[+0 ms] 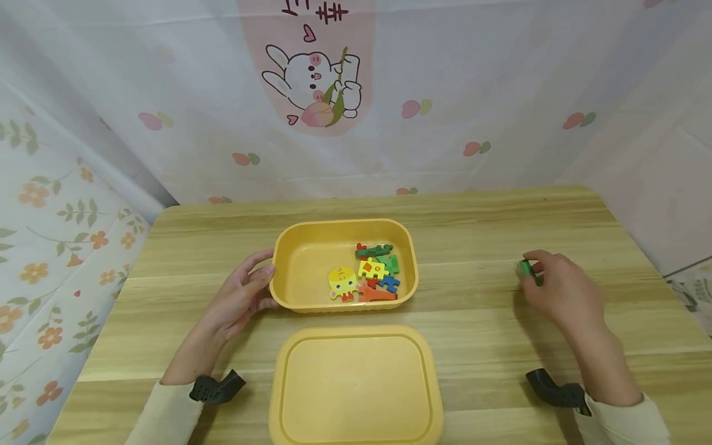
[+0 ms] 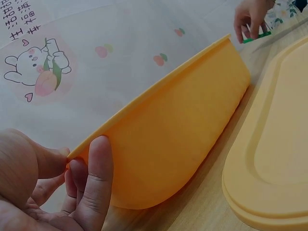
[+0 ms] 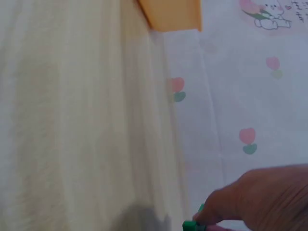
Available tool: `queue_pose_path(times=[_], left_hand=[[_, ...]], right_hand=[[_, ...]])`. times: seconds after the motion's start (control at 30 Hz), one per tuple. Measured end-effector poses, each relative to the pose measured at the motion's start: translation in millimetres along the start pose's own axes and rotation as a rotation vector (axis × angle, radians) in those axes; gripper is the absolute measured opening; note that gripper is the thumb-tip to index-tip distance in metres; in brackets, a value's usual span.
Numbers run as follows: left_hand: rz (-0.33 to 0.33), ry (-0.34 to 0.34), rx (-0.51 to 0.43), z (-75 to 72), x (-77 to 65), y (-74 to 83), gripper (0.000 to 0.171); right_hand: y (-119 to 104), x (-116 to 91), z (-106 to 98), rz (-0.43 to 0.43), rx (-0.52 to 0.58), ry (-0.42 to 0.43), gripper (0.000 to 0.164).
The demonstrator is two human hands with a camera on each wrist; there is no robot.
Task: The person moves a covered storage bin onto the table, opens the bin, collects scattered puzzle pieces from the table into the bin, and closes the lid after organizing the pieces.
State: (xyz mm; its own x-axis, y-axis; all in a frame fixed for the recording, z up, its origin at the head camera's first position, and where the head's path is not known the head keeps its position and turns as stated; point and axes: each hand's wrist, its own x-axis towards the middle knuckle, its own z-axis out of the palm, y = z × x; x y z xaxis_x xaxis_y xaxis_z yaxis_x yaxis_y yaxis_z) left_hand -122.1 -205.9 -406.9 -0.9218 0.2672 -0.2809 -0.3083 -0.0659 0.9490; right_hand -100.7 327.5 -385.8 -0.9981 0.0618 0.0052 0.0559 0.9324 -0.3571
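Note:
A yellow plastic box (image 1: pixel 311 300) stands on the table, with several small coloured puzzle pieces (image 1: pixel 372 269) gathered in its right half. My left hand (image 1: pixel 241 296) pinches the rim at the box's left end, thumb on top and fingers beneath, as the left wrist view shows. Off to the right, my right hand (image 1: pixel 564 293) holds a small green piece (image 1: pixel 526 271) between thumb and fingers, over the table. In the right wrist view only a bit of that green piece (image 3: pixel 192 225) shows below the thumb.
A yellow lid (image 1: pixel 356 389) lies flat on the wooden table (image 1: pixel 473 247), just in front of the box. Behind the table hangs a white cloth (image 1: pixel 445 74) with a rabbit print. A flowered cloth (image 1: pixel 55 247) hangs at the left.

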Motion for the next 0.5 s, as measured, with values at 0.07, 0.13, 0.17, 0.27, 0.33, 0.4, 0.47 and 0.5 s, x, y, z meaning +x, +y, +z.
queue_pose_path(times=[0.07, 0.13, 0.17, 0.27, 0.33, 0.4, 0.47, 0.5], left_hand=[[-0.001, -0.006, 0.000, 0.6, 0.7, 0.1, 0.059], [0.000, -0.010, 0.001, 1.1, 1.4, 0.3, 0.059], [0.002, -0.010, 0.002, 1.4, 1.4, 0.4, 0.059], [0.005, -0.005, -0.003, 1.4, 0.9, 0.6, 0.056], [0.002, -0.003, -0.007, 1.2, 0.2, 0.5, 0.053], [-0.001, -0.004, -0.009, 1.0, -0.5, 0.5, 0.053], [-0.004, -0.003, -0.011, 0.7, -1.2, 0.5, 0.054], [-0.004, -0.002, -0.006, 0.4, -1.6, 0.6, 0.055]], right_hand=[[-4.0, 2.1, -2.0, 0.006, 0.022, 0.006, 0.044], [-8.5, 3.9, -3.7, 0.008, 0.048, 0.007, 0.045], [-10.5, 5.0, -4.3, 0.003, 0.058, 0.011, 0.045], [-18.5, 8.3, -4.0, -0.013, 0.085, 0.018, 0.044], [-23.7, 10.2, -2.7, -0.025, 0.107, 0.020, 0.043], [-28.7, 11.9, -1.3, -0.034, 0.122, 0.022, 0.042], [-33.3, 13.6, -0.5, -0.042, 0.143, 0.021, 0.042], [-35.8, 14.3, -0.3, -0.046, 0.150, 0.021, 0.042]])
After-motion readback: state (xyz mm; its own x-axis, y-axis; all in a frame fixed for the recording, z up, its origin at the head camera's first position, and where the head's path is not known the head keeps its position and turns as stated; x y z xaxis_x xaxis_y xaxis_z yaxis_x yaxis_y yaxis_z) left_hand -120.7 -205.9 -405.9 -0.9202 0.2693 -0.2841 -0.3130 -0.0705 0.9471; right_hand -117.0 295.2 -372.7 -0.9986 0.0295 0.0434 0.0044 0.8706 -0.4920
